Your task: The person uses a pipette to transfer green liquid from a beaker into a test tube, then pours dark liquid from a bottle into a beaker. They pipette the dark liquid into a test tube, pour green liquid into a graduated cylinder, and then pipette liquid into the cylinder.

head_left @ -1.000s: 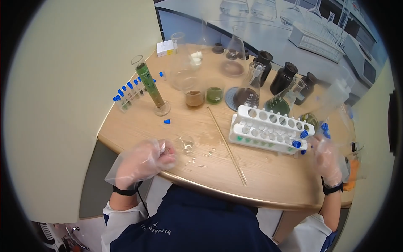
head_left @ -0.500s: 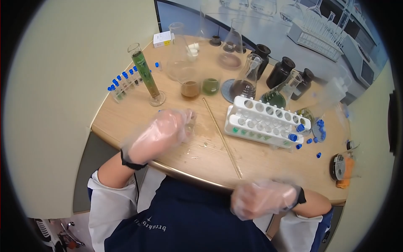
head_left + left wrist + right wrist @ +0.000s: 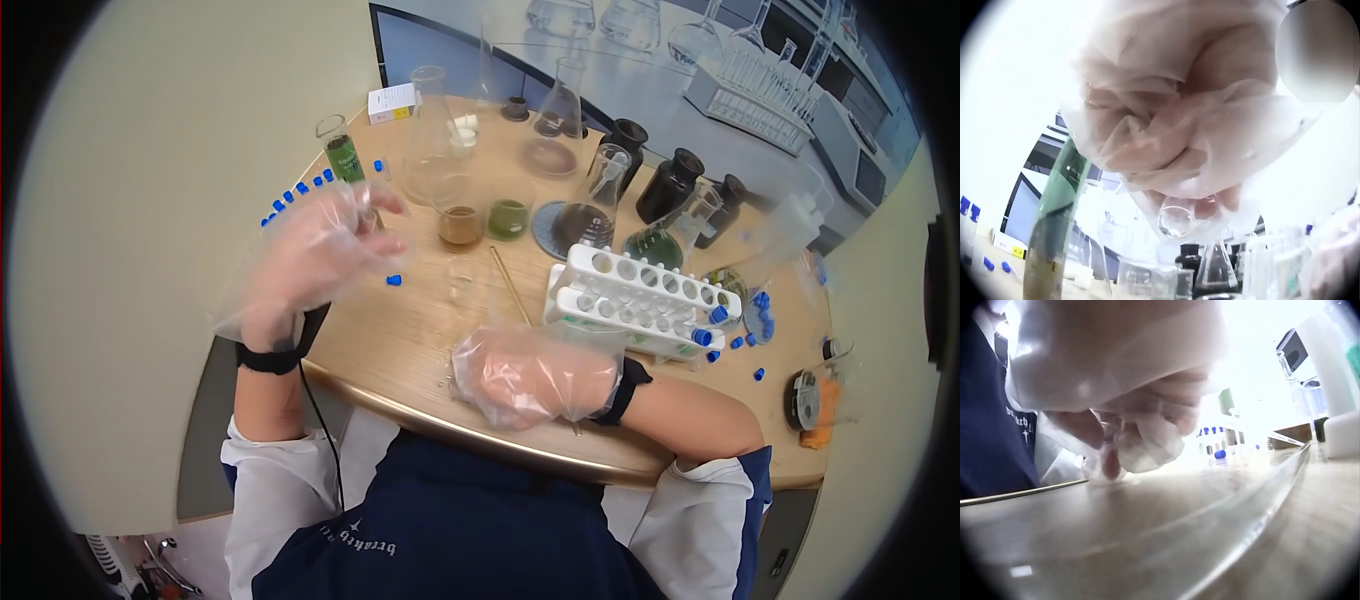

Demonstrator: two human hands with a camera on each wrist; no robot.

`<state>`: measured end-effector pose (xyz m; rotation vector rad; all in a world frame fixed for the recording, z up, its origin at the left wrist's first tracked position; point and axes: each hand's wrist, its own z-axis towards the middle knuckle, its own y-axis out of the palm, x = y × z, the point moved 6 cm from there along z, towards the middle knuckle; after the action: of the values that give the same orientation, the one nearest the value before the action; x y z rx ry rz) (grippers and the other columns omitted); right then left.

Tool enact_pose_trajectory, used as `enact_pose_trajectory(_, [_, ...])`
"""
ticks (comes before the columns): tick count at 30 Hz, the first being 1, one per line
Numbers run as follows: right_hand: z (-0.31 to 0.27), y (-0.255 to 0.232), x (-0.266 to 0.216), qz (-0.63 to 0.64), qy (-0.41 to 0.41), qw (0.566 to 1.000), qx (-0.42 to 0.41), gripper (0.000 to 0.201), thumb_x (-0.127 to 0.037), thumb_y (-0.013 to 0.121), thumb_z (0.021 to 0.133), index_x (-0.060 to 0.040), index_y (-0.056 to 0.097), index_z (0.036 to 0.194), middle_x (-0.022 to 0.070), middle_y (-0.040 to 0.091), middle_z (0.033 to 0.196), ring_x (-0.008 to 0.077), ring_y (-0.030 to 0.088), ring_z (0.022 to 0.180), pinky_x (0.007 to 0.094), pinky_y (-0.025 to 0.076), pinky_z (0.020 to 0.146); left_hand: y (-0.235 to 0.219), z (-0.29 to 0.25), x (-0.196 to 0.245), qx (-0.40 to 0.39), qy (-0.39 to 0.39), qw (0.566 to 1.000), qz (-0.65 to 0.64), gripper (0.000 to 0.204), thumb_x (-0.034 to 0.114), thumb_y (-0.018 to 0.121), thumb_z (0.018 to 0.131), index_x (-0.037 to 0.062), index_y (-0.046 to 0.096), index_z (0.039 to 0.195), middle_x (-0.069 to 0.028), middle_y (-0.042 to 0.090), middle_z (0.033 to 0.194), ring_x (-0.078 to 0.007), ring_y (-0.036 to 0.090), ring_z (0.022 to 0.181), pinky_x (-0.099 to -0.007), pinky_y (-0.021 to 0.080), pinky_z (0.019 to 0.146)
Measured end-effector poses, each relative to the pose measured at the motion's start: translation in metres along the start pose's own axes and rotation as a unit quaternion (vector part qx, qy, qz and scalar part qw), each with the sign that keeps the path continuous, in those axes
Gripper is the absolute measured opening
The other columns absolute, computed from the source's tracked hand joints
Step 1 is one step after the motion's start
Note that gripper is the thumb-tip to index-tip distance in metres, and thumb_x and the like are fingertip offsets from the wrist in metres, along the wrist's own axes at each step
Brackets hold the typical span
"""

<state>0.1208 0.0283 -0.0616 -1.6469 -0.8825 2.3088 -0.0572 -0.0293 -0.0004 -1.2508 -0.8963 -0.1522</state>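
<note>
My left hand (image 3: 315,250), in a loose clear plastic glove, is raised before the green-filled measuring cylinder (image 3: 343,157), partly covering it. Thumb and forefinger point right. In the left wrist view its fingertips pinch a small clear glass vessel (image 3: 1177,221) with a round end. Gloved too, my right hand (image 3: 535,375) is low over the near tabletop with curled fingers, their tips right at the wood in the right wrist view. A glassy gleam shows between thumb and fingers; I cannot tell what they hold. A long glass rod (image 3: 511,286) passes beneath this hand.
A white test tube rack (image 3: 640,310) with blue-capped tubes stands right of centre. Behind are beakers of brown liquid (image 3: 460,228) and green liquid (image 3: 509,218), a dark-filled flask (image 3: 585,225) and dark bottles (image 3: 669,188). A blue cap (image 3: 394,280) lies near my left hand.
My right hand has swung from beside the rack's right end to the near middle of the table. My left hand reached in over the small glassware, then drew back left and up toward the cylinder.
</note>
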Motion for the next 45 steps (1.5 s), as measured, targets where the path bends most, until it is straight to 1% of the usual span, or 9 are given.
enact_pose_trajectory(12, [-0.049,-0.012,-0.029,-0.37,0.183,0.91,-0.039,0.031,-0.015,0.057,0.073,-0.0015,0.055,0.101,0.0123,0.054,0.085,0.0279,0.055,0.08,0.0364,0.046,0.067,0.03,0.02,0.025,-0.345,0.109,0.902,-0.234,0.018,0.011,0.065,0.082,0.0019,0.065,0.097,-0.0031,0.063,0.087,-0.0107,0.057,0.077,-0.0253,0.045,0.068])
enact_pose_trajectory(19, [-0.082,0.009,-0.019,-0.55,0.109,0.802,-0.206,0.031,-0.014,0.051,0.075,0.0016,0.053,0.102,0.0117,0.056,0.091,0.0243,0.057,0.081,0.0334,0.047,0.075,0.078,0.002,0.007,-0.528,0.249,0.812,-0.012,0.02,0.019,0.059,0.084,-0.0004,0.062,0.088,-0.0122,0.059,0.075,-0.0245,0.055,0.068,-0.0334,0.043,0.062])
enact_pose_trajectory(21, [-0.089,0.003,-0.007,-0.285,0.135,0.941,-0.125,0.025,-0.016,0.053,0.074,-0.0007,0.054,0.095,0.0079,0.055,0.087,0.0202,0.056,0.08,0.0303,0.046,0.069,0.087,-0.002,-0.001,-0.542,0.254,0.801,0.001,0.02,0.019,0.058,0.084,-0.0009,0.058,0.082,-0.0129,0.056,0.071,-0.0258,0.051,0.063,-0.0348,0.041,0.059])
enact_pose_trajectory(23, [-0.084,0.003,-0.009,-0.318,0.08,0.932,-0.156,0.018,-0.016,0.053,0.076,-0.0025,0.054,0.088,0.0054,0.053,0.085,0.0176,0.055,0.079,0.028,0.044,0.068,0.091,-0.005,-0.003,-0.526,0.265,0.808,0.012,0.021,0.018,0.057,0.083,-0.0014,0.054,0.076,-0.0137,0.052,0.067,-0.0271,0.045,0.059,-0.0358,0.038,0.057])
enact_pose_trajectory(25, [-0.077,0.016,-0.018,-0.621,-0.06,0.729,-0.282,0.012,-0.015,0.051,0.079,-0.0039,0.052,0.083,0.0043,0.051,0.082,0.0162,0.053,0.078,0.0264,0.042,0.072,0.093,-0.005,-0.001,-0.543,0.307,0.779,-0.063,0.018,0.015,0.057,0.08,-0.0007,0.051,0.072,-0.014,0.05,0.064,-0.0277,0.042,0.057,-0.0356,0.037,0.055])
enact_pose_trajectory(30, [-0.062,0.019,-0.025,-0.63,-0.079,0.632,-0.443,0.01,-0.014,0.045,0.085,-0.0039,0.048,0.084,0.0044,0.046,0.084,0.0165,0.05,0.086,0.0287,0.038,0.082,0.114,-0.007,-0.017,-0.517,0.306,0.799,0.016,0.012,0.013,0.054,0.075,0.0024,0.053,0.07,-0.0121,0.05,0.06,-0.0259,0.045,0.055,-0.0346,0.038,0.053])
enact_pose_trajectory(35, [-0.043,-0.023,-0.05,-0.258,0.016,0.955,-0.143,0.015,-0.016,0.052,0.074,-0.0034,0.049,0.082,0.006,0.051,0.083,0.0192,0.053,0.071,0.0302,0.042,0.061,0.118,-0.012,-0.012,-0.547,0.29,0.784,0.048,0.013,0.015,0.052,0.076,0.0039,0.058,0.072,-0.0122,0.053,0.061,-0.0268,0.051,0.058,-0.035,0.041,0.054])
enact_pose_trajectory(41, [-0.073,-0.075,-0.137,-0.524,0.059,0.794,0.303,0.02,-0.021,0.047,0.092,-0.0042,0.058,0.097,0.0054,0.057,0.097,0.0166,0.053,0.072,0.0366,0.045,0.072,0.132,-0.024,-0.014,-0.368,0.399,0.84,0.004,0.021,0.021,0.05,0.082,0.0037,0.06,0.075,-0.0171,0.056,0.067,-0.0319,0.053,0.062,-0.0392,0.042,0.057])
enact_pose_trajectory(45, [-0.034,-0.179,-0.171,-0.648,-0.007,0.691,0.32,0.022,-0.016,0.048,0.092,-0.0002,0.063,0.09,0.0065,0.06,0.088,0.0122,0.052,0.066,0.0273,0.043,0.063,0.189,-0.014,-0.07,-0.344,0.39,0.807,-0.281,0.022,0.022,0.05,0.083,0.0035,0.059,0.075,-0.0177,0.054,0.068,-0.0346,0.054,0.064,-0.0411,0.043,0.06])
